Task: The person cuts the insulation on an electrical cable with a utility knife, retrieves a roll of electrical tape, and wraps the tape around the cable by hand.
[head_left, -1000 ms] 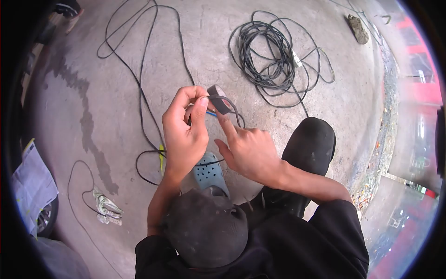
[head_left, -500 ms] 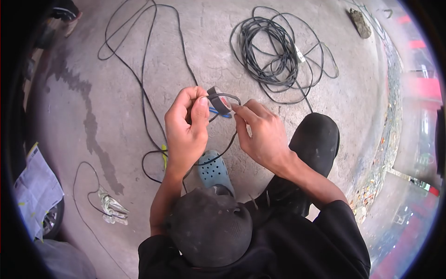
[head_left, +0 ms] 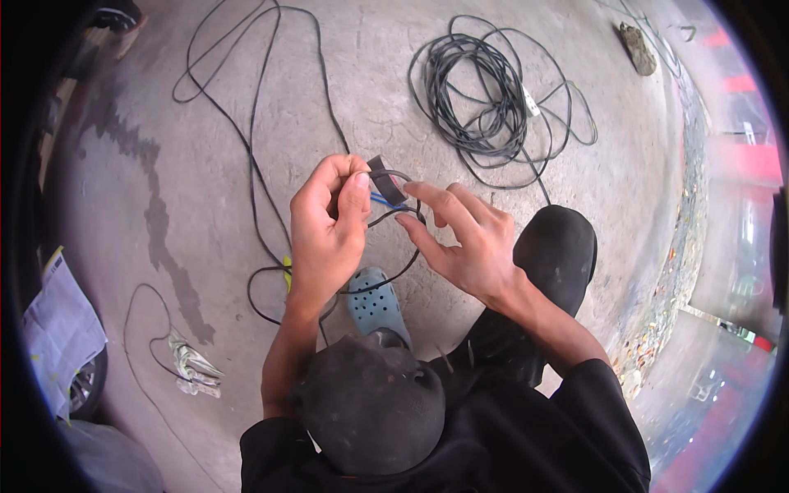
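My left hand (head_left: pixel 333 222) is closed, its thumb and forefinger pinching a black cable (head_left: pixel 410 261) that curves over toward the right. A roll of black electrical tape (head_left: pixel 386 181) hangs beside those fingertips, seen nearly edge-on; how it is attached is hidden. Below the roll a short blue wire (head_left: pixel 381 200) shows. My right hand (head_left: pixel 464 234) is at the cable's bend, thumb and forefinger spread on either side of it. The forefinger's tip is close to the tape roll; whether it touches is hard to see.
A coiled black cable (head_left: pixel 440 103) with a white socket (head_left: pixel 530 101) lies ahead on concrete. Loose cable loops (head_left: pixel 255 140) lie at left. A blue clog (head_left: pixel 376 300) is below my hands. A stone (head_left: pixel 637 49) sits far right, a crumpled wrapper (head_left: pixel 195 366) lower left.
My right thumb has come away from the forefinger, and the hand has opened beside the cable. The tape roll has turned more edge-on. My left hand keeps its pinch.
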A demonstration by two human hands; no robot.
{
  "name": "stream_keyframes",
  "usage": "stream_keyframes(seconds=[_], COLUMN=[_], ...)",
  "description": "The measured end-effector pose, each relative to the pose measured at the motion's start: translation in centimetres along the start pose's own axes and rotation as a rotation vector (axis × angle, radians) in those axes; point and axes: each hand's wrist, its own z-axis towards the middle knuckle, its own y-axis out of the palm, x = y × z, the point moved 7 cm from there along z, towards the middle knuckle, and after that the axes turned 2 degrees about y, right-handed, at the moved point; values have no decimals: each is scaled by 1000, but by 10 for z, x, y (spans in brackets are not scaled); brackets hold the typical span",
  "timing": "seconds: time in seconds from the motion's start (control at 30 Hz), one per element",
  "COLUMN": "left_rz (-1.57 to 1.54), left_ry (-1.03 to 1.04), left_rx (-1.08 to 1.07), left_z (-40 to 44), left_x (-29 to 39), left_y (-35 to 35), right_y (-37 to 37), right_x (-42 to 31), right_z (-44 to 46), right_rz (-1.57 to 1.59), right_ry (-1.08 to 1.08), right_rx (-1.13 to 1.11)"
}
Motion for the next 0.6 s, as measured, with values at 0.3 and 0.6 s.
stream_keyframes(seconds=[0.3, 0.6], left_rz=[12, 116], left_ry=[14, 92], left_rx=[4, 86], left_z=[0, -3], left_x=[-1, 3], left_y=[5, 0], right_y=[19, 0], right_x=[3, 1], right_z=[-4, 5], right_rz=[134, 240], right_ry=[208, -211], right_rx=[-148, -133])
